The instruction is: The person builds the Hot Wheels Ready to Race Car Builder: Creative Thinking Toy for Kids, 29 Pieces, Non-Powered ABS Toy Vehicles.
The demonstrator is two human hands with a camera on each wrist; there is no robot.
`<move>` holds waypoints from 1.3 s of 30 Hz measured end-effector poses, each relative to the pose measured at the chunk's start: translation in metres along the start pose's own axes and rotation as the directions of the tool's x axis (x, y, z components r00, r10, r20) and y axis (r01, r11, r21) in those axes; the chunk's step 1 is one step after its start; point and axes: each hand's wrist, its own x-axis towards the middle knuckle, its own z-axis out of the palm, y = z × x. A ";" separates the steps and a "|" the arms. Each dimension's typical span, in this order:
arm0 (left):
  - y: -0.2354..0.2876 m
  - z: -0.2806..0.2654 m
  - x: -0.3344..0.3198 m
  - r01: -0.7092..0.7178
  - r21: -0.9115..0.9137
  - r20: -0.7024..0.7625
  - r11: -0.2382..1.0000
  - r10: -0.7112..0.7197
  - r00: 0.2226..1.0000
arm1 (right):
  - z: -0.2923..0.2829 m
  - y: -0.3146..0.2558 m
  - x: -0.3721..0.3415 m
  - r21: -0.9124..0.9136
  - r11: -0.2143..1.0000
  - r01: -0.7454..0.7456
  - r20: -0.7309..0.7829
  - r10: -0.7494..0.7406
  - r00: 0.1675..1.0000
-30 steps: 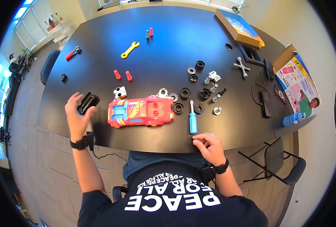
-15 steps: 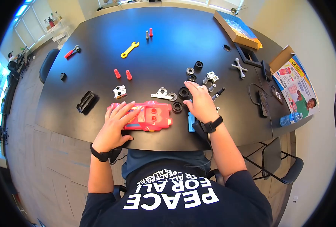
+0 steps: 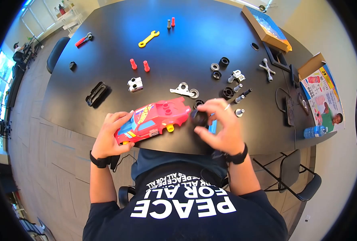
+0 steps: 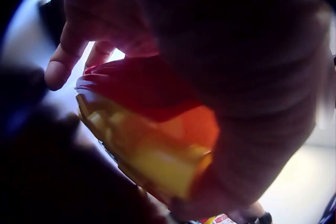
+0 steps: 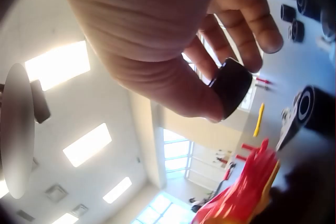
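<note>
In the head view my left hand (image 3: 113, 134) grips the left end of a red toy car (image 3: 164, 114), thumb on the near side and fingers over the top. The car sits tilted, with yellow parts (image 4: 163, 169) of its underside showing in the left wrist view. My right hand (image 3: 224, 130) pinches a black toy wheel (image 5: 231, 88) between thumb and fingers, close to the car's right end. Behind that hand a blue-handled screwdriver (image 3: 213, 126) is partly hidden. Just beyond the held wheel lies another black wheel (image 3: 198, 104).
A silver bracket (image 3: 182, 89), a white engine-like block (image 3: 135, 84) and a black tray-like part (image 3: 97, 94) lie beyond the car. More wheels (image 3: 228, 92) and grey pegs (image 3: 239, 99) are on the right. Farther off are a yellow wrench (image 3: 148, 39) and a water bottle (image 3: 315, 131).
My left hand left the black tray-like part, took hold of the car and tilted it. My right hand went from the table edge to the wheels and now holds one beside the car.
</note>
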 end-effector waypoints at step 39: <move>-0.016 0.012 0.005 0.219 -0.636 0.214 0.740 -0.104 0.971 | -0.021 0.034 -0.017 0.201 0.932 -0.303 -0.141 0.333 0.932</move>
